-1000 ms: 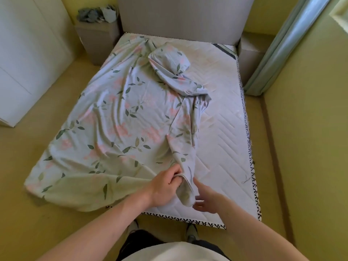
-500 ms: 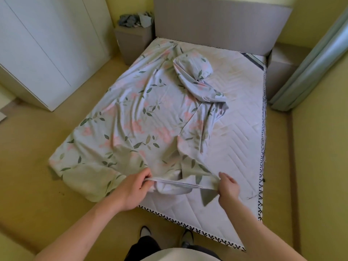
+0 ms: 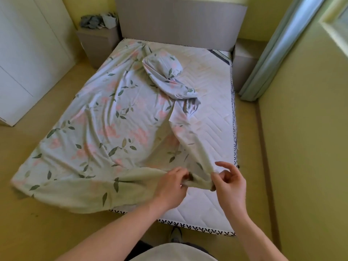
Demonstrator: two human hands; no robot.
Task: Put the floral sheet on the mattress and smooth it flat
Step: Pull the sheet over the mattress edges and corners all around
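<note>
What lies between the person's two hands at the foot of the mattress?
In the head view, a bunched stretch of the floral sheet spans from the left hand to the right hand; both pinch it above the mattress.

Yellow walls (image 3: 305, 110), white wardrobe (image 3: 28, 59), perhaps curtain (image 3: 273, 48)

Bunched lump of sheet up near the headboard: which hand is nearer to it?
Roughly level; the left hand looks marginally nearer. Both hands grip the floral sheet at the foot edge, far below the lump, right hand offset rightward.

Matt, creased cloth floral sheet (image 3: 105, 129) over a quilted mattress (image 3: 212, 129) (stitched trim), headboard (image 3: 178, 25) seemingly fabric.
</note>
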